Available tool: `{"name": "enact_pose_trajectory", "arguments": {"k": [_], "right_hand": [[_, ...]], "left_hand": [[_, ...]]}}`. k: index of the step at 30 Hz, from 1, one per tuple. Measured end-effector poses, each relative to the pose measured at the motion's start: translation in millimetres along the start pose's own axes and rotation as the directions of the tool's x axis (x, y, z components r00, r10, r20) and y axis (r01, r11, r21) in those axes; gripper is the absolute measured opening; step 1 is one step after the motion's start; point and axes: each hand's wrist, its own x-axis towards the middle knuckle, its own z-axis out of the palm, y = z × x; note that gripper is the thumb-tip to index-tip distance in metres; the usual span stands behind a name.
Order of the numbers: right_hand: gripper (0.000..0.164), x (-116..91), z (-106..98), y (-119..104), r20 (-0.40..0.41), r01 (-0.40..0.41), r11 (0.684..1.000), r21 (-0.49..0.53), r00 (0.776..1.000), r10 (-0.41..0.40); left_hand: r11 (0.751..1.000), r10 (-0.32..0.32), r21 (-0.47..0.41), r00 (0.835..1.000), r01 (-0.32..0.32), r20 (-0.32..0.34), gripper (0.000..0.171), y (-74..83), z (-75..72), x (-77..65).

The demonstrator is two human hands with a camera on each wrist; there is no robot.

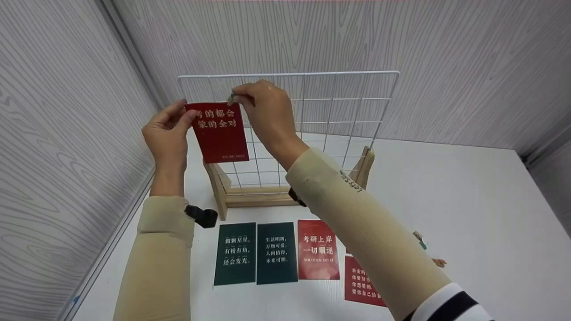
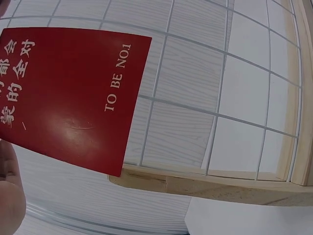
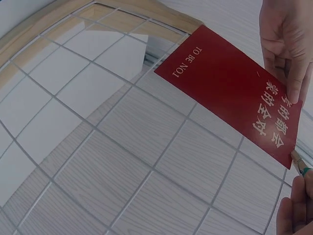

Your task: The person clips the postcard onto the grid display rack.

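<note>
A red card (image 1: 218, 140) with white lettering stands upright against the upper left of a white wire grid (image 1: 339, 72). My left hand (image 1: 167, 133) pinches the card by its upper left edge, thumb in front. At the card's top right corner, my right hand (image 1: 270, 111) pinches a small wooden clip (image 3: 298, 161) with a green part on it. The clip's tip meets the card's edge in the right wrist view; whether it also grips a wire is hidden. In the left wrist view the card's lower end, reading "TO BE NO.1", lies before the wires.
Wooden feet (image 1: 215, 189) hold the grid on a white table (image 1: 446, 187). In front lie two dark green cards (image 1: 235, 267) (image 1: 276, 272), a red card (image 1: 318, 269) and another red card (image 1: 357, 278) partly under my right sleeve. Small clips (image 1: 420, 240) lie at right.
</note>
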Motion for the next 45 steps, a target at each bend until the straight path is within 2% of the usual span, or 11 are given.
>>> {"name": "enact_pose_trajectory", "arguments": {"k": [10,18,25,36,40,45], "right_hand": [[0.021,2,2,-2,0.030,-0.006,0.998,-0.069,0.999,0.009],[0.020,3,2,-6,0.064,-0.027,0.993,-0.115,0.997,0.035],[0.023,-3,5,-1,0.053,0.028,0.987,-0.161,0.998,-0.019],[0.040,-16,15,22,0.019,0.118,0.992,-0.044,0.993,-0.117],[0.044,-20,18,27,-0.018,0.139,0.989,0.059,0.990,-0.138],[0.050,-27,22,33,-0.041,0.160,0.966,0.203,0.987,-0.155]], "left_hand": [[0.999,-0.039,-0.028,0.999,0.039,-0.029,0.031,1.5,4.3,-2.2],[0.997,-0.060,-0.050,0.998,0.058,-0.028,0.029,1.6,5.4,-1.7],[0.998,-0.056,-0.031,0.998,0.055,-0.026,0.029,0.8,4.1,-2.1],[0.997,0.060,0.052,0.998,-0.059,-0.009,0.028,-4.2,3.7,-6.0],[0.992,0.082,0.097,0.997,-0.080,-0.012,0.029,-4.7,3.7,-6.4],[0.987,0.099,0.127,0.995,-0.098,-0.007,0.030,-0.8,4.9,-10.1]]}}
